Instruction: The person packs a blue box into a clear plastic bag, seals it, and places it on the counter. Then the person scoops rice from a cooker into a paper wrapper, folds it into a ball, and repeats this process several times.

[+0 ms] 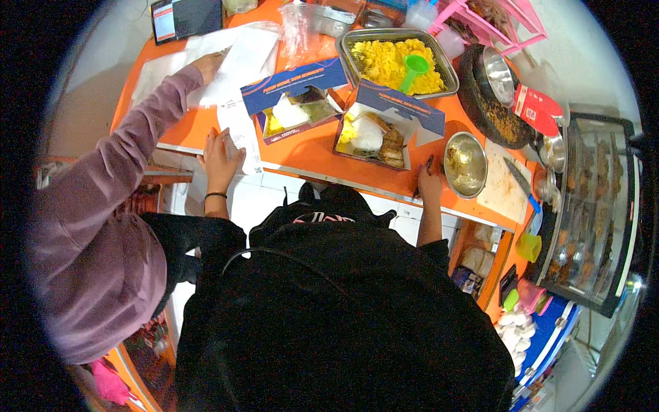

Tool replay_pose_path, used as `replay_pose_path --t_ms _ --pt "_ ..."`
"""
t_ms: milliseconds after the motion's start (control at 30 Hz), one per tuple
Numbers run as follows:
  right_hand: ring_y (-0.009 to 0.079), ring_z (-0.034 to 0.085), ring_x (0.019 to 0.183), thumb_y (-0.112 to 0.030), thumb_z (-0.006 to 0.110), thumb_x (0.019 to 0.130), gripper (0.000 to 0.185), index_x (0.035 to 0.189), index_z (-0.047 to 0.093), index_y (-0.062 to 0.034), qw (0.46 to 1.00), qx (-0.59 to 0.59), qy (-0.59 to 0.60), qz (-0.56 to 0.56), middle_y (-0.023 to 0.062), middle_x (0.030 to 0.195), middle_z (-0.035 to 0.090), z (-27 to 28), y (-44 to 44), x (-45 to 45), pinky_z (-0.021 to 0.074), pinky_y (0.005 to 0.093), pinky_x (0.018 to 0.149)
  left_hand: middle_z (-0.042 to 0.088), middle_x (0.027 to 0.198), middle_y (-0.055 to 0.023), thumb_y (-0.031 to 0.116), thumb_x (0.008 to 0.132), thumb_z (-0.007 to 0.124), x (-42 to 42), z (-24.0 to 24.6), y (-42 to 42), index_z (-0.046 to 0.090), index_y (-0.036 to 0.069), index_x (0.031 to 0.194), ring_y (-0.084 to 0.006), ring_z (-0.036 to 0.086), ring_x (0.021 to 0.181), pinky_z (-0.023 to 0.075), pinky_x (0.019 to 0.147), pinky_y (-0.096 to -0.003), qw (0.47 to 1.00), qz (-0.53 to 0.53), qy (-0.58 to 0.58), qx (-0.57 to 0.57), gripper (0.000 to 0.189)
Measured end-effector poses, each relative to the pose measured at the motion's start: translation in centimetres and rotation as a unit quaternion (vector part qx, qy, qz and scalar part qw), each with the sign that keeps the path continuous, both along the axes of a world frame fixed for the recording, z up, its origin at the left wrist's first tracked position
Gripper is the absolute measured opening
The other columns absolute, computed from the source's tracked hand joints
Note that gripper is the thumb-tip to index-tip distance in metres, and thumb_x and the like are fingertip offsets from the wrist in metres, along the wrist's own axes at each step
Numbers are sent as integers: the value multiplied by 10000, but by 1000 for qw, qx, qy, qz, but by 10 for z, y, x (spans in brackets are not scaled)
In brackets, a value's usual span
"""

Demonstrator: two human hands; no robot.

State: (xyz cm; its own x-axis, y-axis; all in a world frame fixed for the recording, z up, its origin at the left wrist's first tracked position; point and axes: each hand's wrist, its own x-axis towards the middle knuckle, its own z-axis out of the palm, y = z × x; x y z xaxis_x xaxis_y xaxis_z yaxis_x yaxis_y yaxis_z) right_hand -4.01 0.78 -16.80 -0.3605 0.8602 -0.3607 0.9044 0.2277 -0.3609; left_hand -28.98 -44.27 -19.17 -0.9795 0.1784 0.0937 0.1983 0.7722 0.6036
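My left hand (220, 157), with a dark band at the wrist, is at the table's front edge with its fingers apart. Its thumb side overlaps a long printed paper slip (242, 135) that hangs slightly over the edge. My right hand (430, 183) rests at the front edge, left of a metal bowl (465, 165). Something dark shows at its fingers; whether it is gripped is unclear. Between my hands stands an open blue cardboard food box (373, 154) with rice, yellow food and a browned piece. A second open box (288, 135) with similar food stands to its left.
A co-worker's hand (208, 67) in a mauve sleeve reaches over white paper sheets (242, 56) at left. Behind the boxes sits a tray (449, 85) of yellow food with a green scoop (412, 69). At right are a stone mortar (471, 98), a knife (517, 177) and a cutting board (497, 198).
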Motion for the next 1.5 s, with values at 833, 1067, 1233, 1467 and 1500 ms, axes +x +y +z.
replay_pose_path --t_ms 833,1067,1233,1467,1500 --pt "292 649 706 -127 670 805 112 893 649 -61 940 78 272 189 148 803 657 78 -105 -30 498 353 624 518 1106 -155 148 700 708 76 27 173 616 72 1103 -381 483 1095 391 955 -461 954 -277 -73 85 421" --pt "246 631 729 -162 715 773 379 1104 583 -34 938 78 327 82 152 928 659 72 -88 3 490 333 646 390 1360 -263 169 649 765 48 84 159 282 -43 1391 -379 406 1257 323 1068 -405 918 -378 -100 71 910" --pt "254 566 1087 -88 733 736 600 1255 446 4 875 177 399 209 181 1196 564 102 -20 -28 442 351 931 385 1367 -277 137 726 702 34 121 201 210 -32 1423 -391 387 1276 318 1065 -400 913 -370 40 169 870" --pt "345 540 1116 41 602 730 579 1283 459 -55 901 43 262 343 207 1199 540 93 -2 -12 443 381 953 467 1315 -216 -3 772 562 14 80 187 331 56 1396 -358 444 1234 358 1026 -415 889 -446 59 87 668" --pt "362 539 1108 54 588 734 575 1283 464 -63 883 97 265 375 211 1214 526 82 -10 -2 447 389 948 469 1316 -203 10 771 580 18 69 179 377 75 1375 -345 445 1236 357 1028 -422 874 -469 115 63 641"
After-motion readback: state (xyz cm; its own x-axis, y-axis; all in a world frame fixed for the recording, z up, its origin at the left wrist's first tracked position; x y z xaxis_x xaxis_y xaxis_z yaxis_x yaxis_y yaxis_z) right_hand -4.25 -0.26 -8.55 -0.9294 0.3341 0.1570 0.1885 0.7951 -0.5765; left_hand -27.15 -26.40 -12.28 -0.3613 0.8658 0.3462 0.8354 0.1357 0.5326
